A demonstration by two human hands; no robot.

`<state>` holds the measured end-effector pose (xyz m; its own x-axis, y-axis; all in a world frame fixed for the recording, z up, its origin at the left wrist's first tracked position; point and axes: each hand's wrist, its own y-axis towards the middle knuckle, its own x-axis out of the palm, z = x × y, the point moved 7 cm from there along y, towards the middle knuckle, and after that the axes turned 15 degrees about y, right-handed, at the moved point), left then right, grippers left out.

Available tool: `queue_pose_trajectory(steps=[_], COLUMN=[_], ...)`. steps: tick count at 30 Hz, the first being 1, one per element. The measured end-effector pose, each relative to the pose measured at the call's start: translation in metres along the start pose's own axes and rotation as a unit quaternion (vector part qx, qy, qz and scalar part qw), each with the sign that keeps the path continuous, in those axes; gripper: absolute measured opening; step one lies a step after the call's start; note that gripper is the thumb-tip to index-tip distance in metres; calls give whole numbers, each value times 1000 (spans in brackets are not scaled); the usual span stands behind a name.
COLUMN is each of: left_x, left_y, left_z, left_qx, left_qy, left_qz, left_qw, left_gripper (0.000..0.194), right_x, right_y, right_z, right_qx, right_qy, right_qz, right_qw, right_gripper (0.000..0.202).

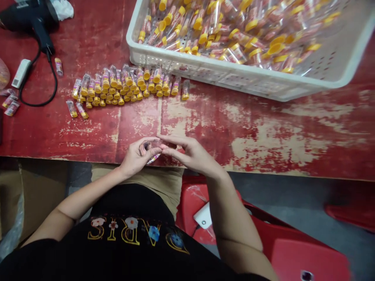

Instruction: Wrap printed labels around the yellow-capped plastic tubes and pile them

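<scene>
Near the table's front edge my two hands meet in front of my body. My left hand [137, 157] is wrapped round a small clear tube [144, 147] with a bit of printed, shiny wrap showing below the fingers. From the other side, the fingertips of my right hand [187, 151] close on something small and pinkish at the tube's end, too small to make out. Beyond the hands, many small tubes with yellow caps [129, 84] lie stacked in a long pile. One tube [185, 89] stands at the pile's right end.
A white perforated basket [234, 74] full of yellow-capped tubes fills the back right of the red table [205, 117]. At the back left lie a black heat gun [32, 17], its looped cable and a white block [21, 73]. Red stools are below the table's edge.
</scene>
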<state>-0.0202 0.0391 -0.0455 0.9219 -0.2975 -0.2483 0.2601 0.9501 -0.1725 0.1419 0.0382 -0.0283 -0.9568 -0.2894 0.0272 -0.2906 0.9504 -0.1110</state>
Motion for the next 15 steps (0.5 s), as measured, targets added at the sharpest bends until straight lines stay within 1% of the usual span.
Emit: queue_pose_trajectory(steps=[1,2,4,6,7,8,10,11,13,15], left_x=[-1,-2,-6,-10,-11,-12,-12,-11,-11,-10], left_y=[1,2,3,2,1,0,-1,-2,-2,-1], left_z=[-4,-9,-19,-27,-31,-35,-39,-40,-39,-36], left_qx=[-17,-33,-56,-69,-76,-84,-95,-99,-101,-97], left_qy=[-4,-9,-18,-23,-26,-28,-29,-27,-24,-25], left_qz=[13,27,57,77,81,81,78,76,76,80], left_qw=[1000,999,997,994,993,993,992,992,992,992], left_gripper=[46,49,49,46,46,45,45,44,42,40], right_x=[-7,-17,-42,-63,-68,-70,-67,-65,-63,-63], right_y=[2,3,0,-7,-10,-11,-9,-7,-5,-4], right_z=[5,11,23,33,36,39,41,41,40,38], right_qx=[0,-9,-55,-112,-133,-147,-162,-168,-174,-171], right_qy=[2,11,22,-27,-72,-121,-201,-224,-242,-243], right_qz=[13,46,155,251,276,285,274,265,258,266], right_qw=[1000,999,986,961,949,940,926,923,919,917], right_gripper=[37,37,32,24,20,18,15,15,14,14])
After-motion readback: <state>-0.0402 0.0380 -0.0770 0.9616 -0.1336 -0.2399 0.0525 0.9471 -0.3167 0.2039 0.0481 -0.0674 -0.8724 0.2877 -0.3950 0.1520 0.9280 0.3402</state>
